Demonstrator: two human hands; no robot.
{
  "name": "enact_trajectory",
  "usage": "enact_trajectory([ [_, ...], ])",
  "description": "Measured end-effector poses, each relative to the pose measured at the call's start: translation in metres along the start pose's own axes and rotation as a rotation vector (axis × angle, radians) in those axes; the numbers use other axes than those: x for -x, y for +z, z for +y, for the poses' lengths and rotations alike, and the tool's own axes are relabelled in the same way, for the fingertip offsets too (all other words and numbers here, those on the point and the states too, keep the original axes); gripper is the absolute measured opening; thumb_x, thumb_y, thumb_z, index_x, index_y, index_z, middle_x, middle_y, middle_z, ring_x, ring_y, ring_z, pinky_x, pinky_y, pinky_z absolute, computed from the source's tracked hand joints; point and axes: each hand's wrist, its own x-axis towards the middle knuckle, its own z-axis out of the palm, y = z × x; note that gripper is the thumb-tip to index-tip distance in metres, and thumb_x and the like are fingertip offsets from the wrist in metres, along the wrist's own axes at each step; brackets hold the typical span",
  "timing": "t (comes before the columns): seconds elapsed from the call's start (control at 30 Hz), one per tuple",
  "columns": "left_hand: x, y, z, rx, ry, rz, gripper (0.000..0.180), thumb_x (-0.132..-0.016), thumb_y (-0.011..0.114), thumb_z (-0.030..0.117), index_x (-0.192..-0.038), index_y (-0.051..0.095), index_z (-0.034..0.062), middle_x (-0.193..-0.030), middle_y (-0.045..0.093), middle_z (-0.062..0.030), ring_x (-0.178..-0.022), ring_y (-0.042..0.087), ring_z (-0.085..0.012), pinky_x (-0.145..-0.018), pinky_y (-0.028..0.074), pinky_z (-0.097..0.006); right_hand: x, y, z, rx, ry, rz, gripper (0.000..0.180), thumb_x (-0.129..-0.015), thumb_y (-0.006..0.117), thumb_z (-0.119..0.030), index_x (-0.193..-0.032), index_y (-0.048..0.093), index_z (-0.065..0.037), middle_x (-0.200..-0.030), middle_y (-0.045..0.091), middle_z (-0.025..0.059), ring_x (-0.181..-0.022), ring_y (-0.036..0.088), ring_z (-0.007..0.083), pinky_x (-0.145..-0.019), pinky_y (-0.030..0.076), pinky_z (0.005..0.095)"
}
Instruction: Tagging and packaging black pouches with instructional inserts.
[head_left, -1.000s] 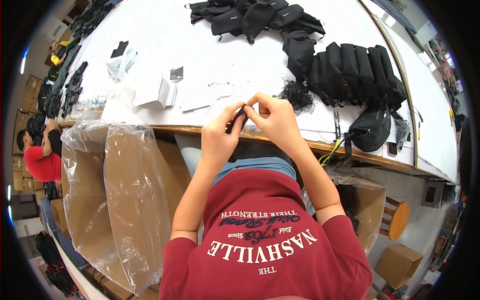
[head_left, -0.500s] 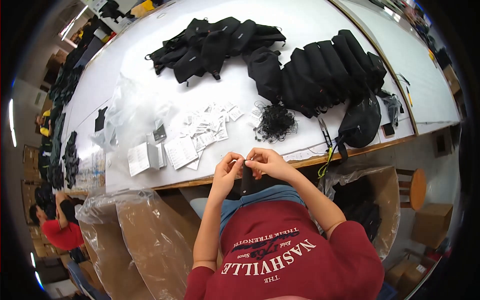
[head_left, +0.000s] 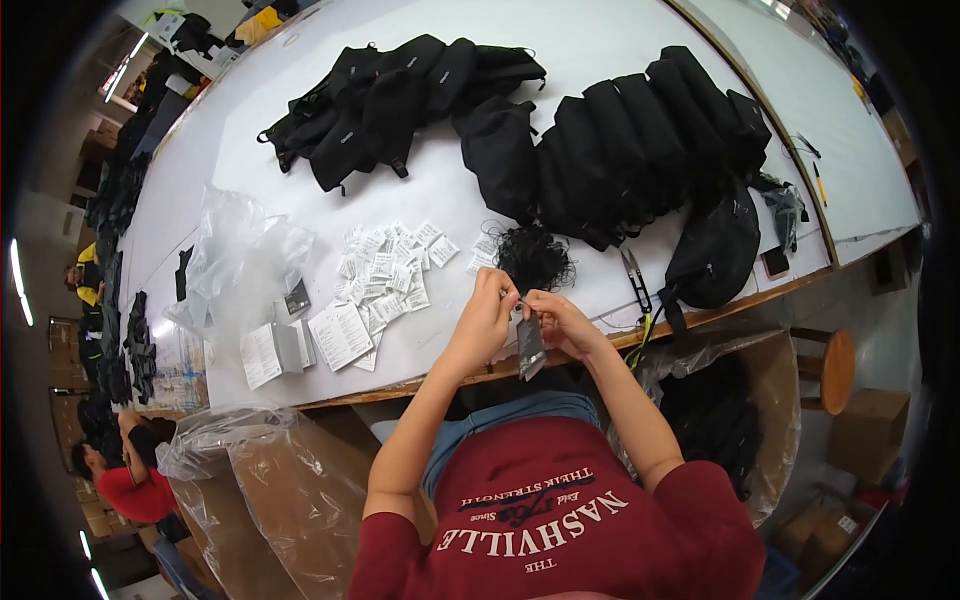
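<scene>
A small dark grey tag (head_left: pixel 530 350) hangs between my hands just above the table's front edge. My right hand (head_left: pixel 563 322) is closed on its upper end. The fingers of my left hand (head_left: pixel 488 312) pinch together right beside it; what lies between them is too small to make out. Immediately beyond my fingers lies a tangled heap of thin black strings (head_left: pixel 535 262). Left of it are a loose pile of small white printed labels (head_left: pixel 385 270) and a stack of larger white printed cards (head_left: pixel 341 334).
Black bags stand in a packed row (head_left: pixel 625 140) at the right, with a looser heap of black bags (head_left: pixel 400 100) farther back. Thread snips (head_left: pixel 636 280) lie near the front edge. Crumpled clear plastic (head_left: pixel 240 250) covers the left side. Plastic-lined boxes (head_left: pixel 300 490) stand below the table.
Both hands have moved slightly right and away from my body, toward the strings. The tag has turned, showing a greyer, shinier face. My view has shifted a little.
</scene>
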Motion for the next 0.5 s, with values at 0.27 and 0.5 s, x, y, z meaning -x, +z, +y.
enact_trajectory([
  [0.27,-0.169,-0.05,-0.007,-0.438,0.203,0.563,0.098,-0.065,0.081,0.051,-0.129,0.037,-0.0097,-0.129,0.042,-0.0276,-0.123,0.039,-0.0404,-0.103,0.034,-0.042,-0.004,-0.014,-0.008,-0.138,0.048,-0.117,0.013,-0.088,0.057,-0.02,-0.083,0.054,-0.008,-0.075,0.055,-0.0032,-0.068,0.057,0.0058,-0.065,0.047,0.0203],
  [0.5,-0.278,-0.062,-0.072,0.089,-0.39,0.207,0.099,-0.055,0.09,0.026,-0.133,0.039,-0.0094,-0.125,0.053,-0.022,-0.109,0.058,-0.0291,-0.093,0.047,-0.035,-0.013,-0.019,-0.004,-0.219,0.107,-0.161,0.012,-0.087,0.058,-0.018,-0.079,0.053,-0.009,-0.082,0.056,-0.0009,-0.077,0.056,0.007,-0.072,0.047,0.0209],
])
